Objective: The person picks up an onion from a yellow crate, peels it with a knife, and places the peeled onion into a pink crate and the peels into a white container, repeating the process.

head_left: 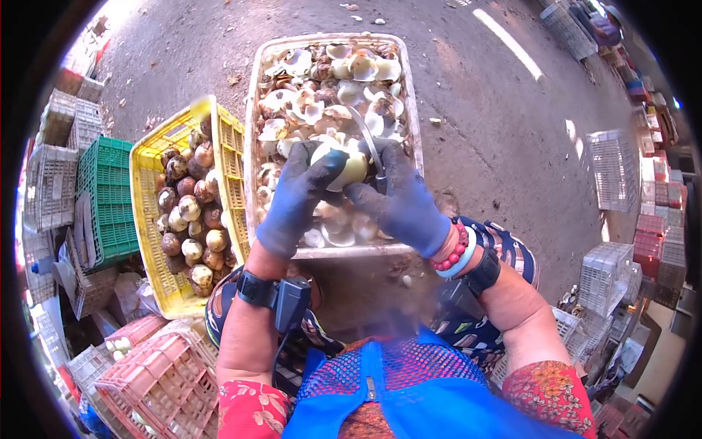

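Note:
My left hand [300, 194], in a blue glove with dark fingers, is closed around a pale, smooth, round bulb [349, 165] that looks like a peeled onion. My right hand [401, 199], gloved the same way, grips a knife with a thin curved blade [368, 137]; its handle is mostly hidden by the fingers. The blade arcs up beside the onion, and the right thumb lies near the onion's lower side. Both hands are above a whitish crate [417, 139] full of pale cup-shaped peelings [296, 62] and brown skins.
To the left a tilted yellow crate [232, 157] holds many brown, round, unpeeled bulbs [189, 208]. Beyond it stand stacked green crates [110, 197]. A pink crate [157, 373] is at lower left. More crates [613, 172] line the right side. Scraps lie on the concrete ground [482, 110].

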Demonstrator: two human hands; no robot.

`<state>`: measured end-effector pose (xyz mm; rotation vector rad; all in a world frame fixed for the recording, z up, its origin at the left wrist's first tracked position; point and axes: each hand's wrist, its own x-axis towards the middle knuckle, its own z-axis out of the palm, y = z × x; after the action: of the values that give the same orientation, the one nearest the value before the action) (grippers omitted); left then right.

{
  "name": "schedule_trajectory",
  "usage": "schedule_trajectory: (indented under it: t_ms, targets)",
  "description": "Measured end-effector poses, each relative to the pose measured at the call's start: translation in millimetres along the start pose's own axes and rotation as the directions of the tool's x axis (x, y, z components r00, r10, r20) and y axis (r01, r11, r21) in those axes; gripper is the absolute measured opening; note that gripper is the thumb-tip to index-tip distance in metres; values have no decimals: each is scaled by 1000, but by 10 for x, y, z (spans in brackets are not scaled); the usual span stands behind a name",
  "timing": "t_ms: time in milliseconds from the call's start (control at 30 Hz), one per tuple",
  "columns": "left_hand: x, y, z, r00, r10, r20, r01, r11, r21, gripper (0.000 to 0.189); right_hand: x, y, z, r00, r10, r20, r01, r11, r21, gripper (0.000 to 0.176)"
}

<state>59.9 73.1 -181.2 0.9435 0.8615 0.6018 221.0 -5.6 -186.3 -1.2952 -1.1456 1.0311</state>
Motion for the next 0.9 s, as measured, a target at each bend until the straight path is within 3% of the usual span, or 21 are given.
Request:
schedule_trajectory:
  t_ms: [100,200,300,433,533,633,700,733,767,800,833,867,900]
  targets:
    - [54,-135,22,998,60,-29,-60,998,-8,51,48,98,-151,995,69,78,-56,986,-159,50]
    - [25,-120,50,996,85,-15,-85,996,14,50,55,76,-149,982,161,95,-162,987,0,49]
    - [9,-161,72,990,135,-34,-133,989,68,50,54,-4,-219,928,361,97,-363,932,5,49]
    - [-7,-193,122,980,197,-33,-188,966,175,49,52,60,-196,962,263,68,-250,955,-158,43]
    - [-53,-112,83,984,154,86,-155,988,10,50,58,237,-186,986,163,34,-155,973,-169,34]
    - [-36,-106,-70,985,43,167,-12,983,-186,49,142,295,-182,995,97,25,-94,991,-95,29]
    - [-37,-173,-118,984,156,85,-143,979,-148,56,199,222,-289,984,178,-2,-178,979,-95,33]
    - [-45,-83,-117,989,58,137,4,909,-416,55,232,224,-342,993,96,-64,-110,954,-278,27]
    - [-48,-25,-125,976,-20,217,158,752,-640,54,237,210,-371,998,5,-68,-36,880,-473,25]
    - [-46,-21,-150,978,9,208,113,816,-567,46,239,179,-400,995,-86,-57,29,762,-647,23]
    - [-72,-3,-128,967,240,81,-233,968,-91,45,245,116,-404,985,-170,-28,82,604,-793,22]
    - [-114,18,-68,871,484,88,-472,770,430,43,259,49,-363,993,-99,-72,23,727,-686,22]
    - [-133,27,-24,724,652,224,-515,295,805,42,260,8,-322,997,-42,-71,-4,832,-555,22]
